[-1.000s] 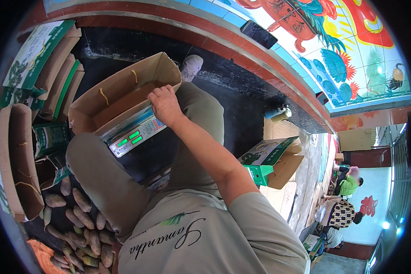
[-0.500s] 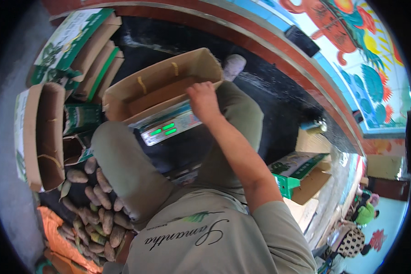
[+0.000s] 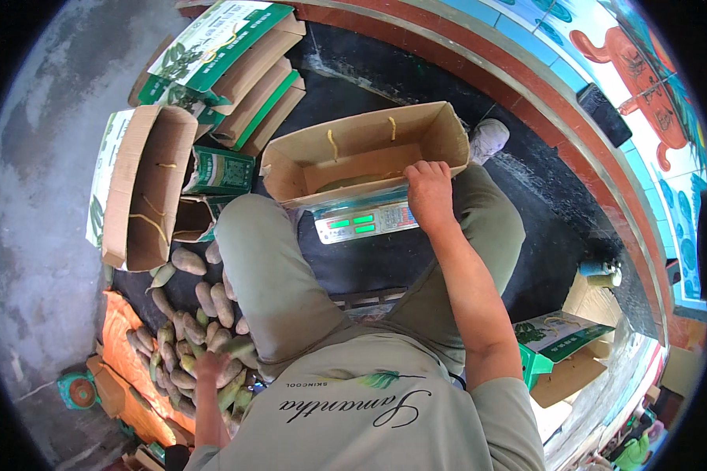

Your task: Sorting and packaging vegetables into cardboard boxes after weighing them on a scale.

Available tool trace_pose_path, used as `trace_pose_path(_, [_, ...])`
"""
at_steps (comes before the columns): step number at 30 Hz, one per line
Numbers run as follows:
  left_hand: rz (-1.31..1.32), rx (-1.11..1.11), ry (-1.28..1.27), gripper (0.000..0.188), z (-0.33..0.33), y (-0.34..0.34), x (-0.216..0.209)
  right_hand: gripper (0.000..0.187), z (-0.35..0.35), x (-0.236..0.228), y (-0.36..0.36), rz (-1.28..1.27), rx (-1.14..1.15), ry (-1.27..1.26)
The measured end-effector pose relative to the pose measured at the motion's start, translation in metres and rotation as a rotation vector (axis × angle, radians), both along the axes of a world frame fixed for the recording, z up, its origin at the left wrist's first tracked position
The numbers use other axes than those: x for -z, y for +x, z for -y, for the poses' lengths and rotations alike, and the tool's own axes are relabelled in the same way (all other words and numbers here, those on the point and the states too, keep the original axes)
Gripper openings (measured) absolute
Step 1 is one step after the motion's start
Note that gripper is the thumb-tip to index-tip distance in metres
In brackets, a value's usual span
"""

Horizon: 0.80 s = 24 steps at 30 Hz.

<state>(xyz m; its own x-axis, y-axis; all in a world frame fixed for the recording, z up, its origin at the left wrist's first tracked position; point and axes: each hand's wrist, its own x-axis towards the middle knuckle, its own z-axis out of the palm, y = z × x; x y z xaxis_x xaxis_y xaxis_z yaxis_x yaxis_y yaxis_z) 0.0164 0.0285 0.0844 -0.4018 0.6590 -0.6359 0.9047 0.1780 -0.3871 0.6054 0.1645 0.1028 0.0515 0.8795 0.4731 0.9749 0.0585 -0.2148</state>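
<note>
My right hand [image 3: 430, 188] grips the near rim of an open cardboard box [image 3: 353, 155], close to its right end. The box rests on a digital scale [image 3: 367, 223] whose display is lit green, between my knees. A long greenish-brown piece of produce [image 3: 357, 181] lies along the inside of its near wall. Down to my left, my left hand [image 3: 210, 366], slightly blurred, is closed around a long brown-green tuber-like piece [image 3: 236, 346] over a pile of similar produce [image 3: 182, 330]. Its fingertips are partly hidden.
An orange sheet [image 3: 126, 318] lies under part of the pile. At the left are an open carton [image 3: 119, 196], small green boxes [image 3: 221, 170] and stacked cartons [image 3: 212, 47]. Another carton [image 3: 562, 339] sits at right; a low red-brown ledge [image 3: 526, 118] curves behind.
The view has swung, shifting the scene rightward. My left hand has come into sight over the pile, on a piece of produce. Produce now shows inside the box; my right hand stays on its rim.
</note>
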Motion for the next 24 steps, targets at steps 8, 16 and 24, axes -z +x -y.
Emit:
trace_pose_path(8, [0.549,-0.058,1.236,0.041,-0.043,0.094,-0.146,0.01,0.004,0.003,0.003,0.028,-0.018,-0.028])
trace_pose_path(16, [1.03,0.092,1.066,0.034,-0.139,0.212,-0.212,0.008,0.0,0.006,0.002,0.024,-0.007,-0.018])
trace_pose_path(24, [0.629,0.669,0.652,0.051,-0.222,0.348,-0.155,0.007,-0.002,0.003,0.001,0.013,0.0,-0.033])
